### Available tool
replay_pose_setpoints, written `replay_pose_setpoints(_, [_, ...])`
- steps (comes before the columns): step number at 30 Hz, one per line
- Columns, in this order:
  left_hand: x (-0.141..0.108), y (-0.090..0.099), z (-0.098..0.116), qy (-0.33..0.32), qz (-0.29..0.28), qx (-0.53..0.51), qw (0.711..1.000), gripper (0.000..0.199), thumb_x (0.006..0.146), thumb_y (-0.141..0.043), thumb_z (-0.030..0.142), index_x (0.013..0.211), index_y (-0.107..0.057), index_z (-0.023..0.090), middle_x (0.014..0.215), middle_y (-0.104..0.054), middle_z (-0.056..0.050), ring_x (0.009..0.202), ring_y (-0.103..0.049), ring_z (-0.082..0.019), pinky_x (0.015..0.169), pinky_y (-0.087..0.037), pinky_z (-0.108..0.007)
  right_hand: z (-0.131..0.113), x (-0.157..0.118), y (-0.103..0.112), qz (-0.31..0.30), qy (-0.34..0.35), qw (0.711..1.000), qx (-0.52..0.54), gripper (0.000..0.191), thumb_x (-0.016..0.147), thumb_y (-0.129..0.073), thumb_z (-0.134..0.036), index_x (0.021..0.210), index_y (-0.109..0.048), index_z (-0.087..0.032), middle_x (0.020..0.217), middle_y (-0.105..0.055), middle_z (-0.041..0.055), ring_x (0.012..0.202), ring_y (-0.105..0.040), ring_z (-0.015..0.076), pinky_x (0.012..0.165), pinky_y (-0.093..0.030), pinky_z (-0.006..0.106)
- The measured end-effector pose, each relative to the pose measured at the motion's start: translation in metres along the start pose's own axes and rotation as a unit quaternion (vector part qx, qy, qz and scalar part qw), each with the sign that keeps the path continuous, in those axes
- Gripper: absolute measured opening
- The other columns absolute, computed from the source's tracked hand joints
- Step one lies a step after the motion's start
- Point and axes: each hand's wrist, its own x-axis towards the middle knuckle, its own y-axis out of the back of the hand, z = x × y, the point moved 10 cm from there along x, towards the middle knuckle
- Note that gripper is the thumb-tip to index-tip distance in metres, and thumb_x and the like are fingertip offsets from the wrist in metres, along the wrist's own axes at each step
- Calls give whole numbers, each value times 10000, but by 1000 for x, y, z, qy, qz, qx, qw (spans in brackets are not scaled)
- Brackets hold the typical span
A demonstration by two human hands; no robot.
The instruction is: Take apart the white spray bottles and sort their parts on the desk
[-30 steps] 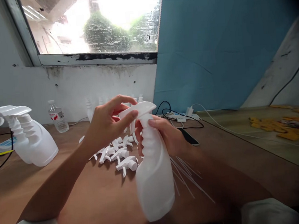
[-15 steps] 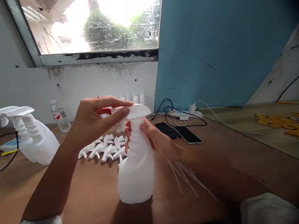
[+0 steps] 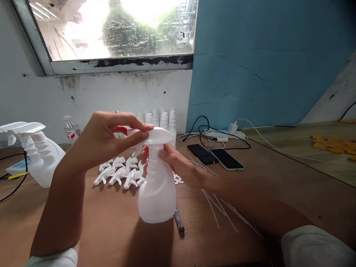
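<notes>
A white spray bottle (image 3: 156,192) with its trigger head (image 3: 157,136) on top is upright in front of me, between both hands. My left hand (image 3: 116,132) pinches the trigger head from the left, with thumb and fingers along its nozzle side. Around the neck, just under the head, my right hand (image 3: 177,162) is closed, its thumb at the front and its fingertips showing on the far side. Behind the bottle lies a pile of loose white trigger heads (image 3: 116,173). A dark pen-like stick (image 3: 179,220) lies beside the bottle's base.
Two spray bottles with heads (image 3: 43,160) stand at the left, near a water bottle (image 3: 70,127). More white bottles (image 3: 172,121) line the wall. Two phones (image 3: 227,159), cables and a power strip (image 3: 238,133) lie at the right, with thin white tubes (image 3: 224,210) nearer.
The spray bottle has moved slightly up and left in view, uncovering the dark stick beside it. Both hands have kept their hold. The camera has shifted a little.
</notes>
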Motion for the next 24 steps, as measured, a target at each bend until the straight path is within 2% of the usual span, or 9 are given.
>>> replay_pose_setpoints(4, [-3,1,-3,25,-29,-29,999,109,774,-684,289,721,-689,194,812,-693,-14,737,-605,-119,688,-510,-238,-7,2,-12,-37,32,998,47,292,912,-480,-348,1108,-541,-140,1081,-607,114,933,-618,180,819,-511,321])
replay_pose_setpoints(7, [-5,2,0,29,-30,-22,999,117,765,-695,282,694,-674,191,757,-667,-15,690,-576,-118,623,-473,-247,-6,2,-17,-53,34,995,80,331,905,-483,-388,1092,-558,-126,1037,-616,122,860,-638,189,744,-529,334])
replay_pose_setpoints(12, [-6,1,5,7,-29,-14,999,96,770,-693,266,708,-683,194,714,-624,-17,659,-533,-112,574,-419,-257,-1,2,-11,-4,36,998,42,286,824,-643,-326,1016,-531,-147,827,-601,43,715,-603,138,676,-508,290])
replay_pose_setpoints(16, [-5,-1,3,11,-41,-30,999,88,780,-679,255,718,-671,193,731,-617,-22,676,-538,-115,596,-429,-255,-3,1,-15,-20,42,996,83,314,858,-570,-408,1025,-497,-152,894,-596,70,743,-615,165,679,-503,324])
replay_pose_setpoints(21, [-5,-1,6,8,-37,-22,999,139,782,-675,261,674,-642,180,715,-596,-17,658,-518,-104,587,-419,-249,-4,0,-10,22,44,998,49,415,791,-668,-338,1111,-461,-173,802,-583,27,686,-583,141,639,-485,289])
replay_pose_setpoints(24, [-5,-2,6,11,-40,-18,999,156,785,-667,258,656,-628,178,702,-586,-11,667,-527,-103,600,-427,-244,-3,0,-14,1,43,996,84,337,833,-585,-399,1041,-504,-147,862,-587,61,726,-590,154,680,-492,316])
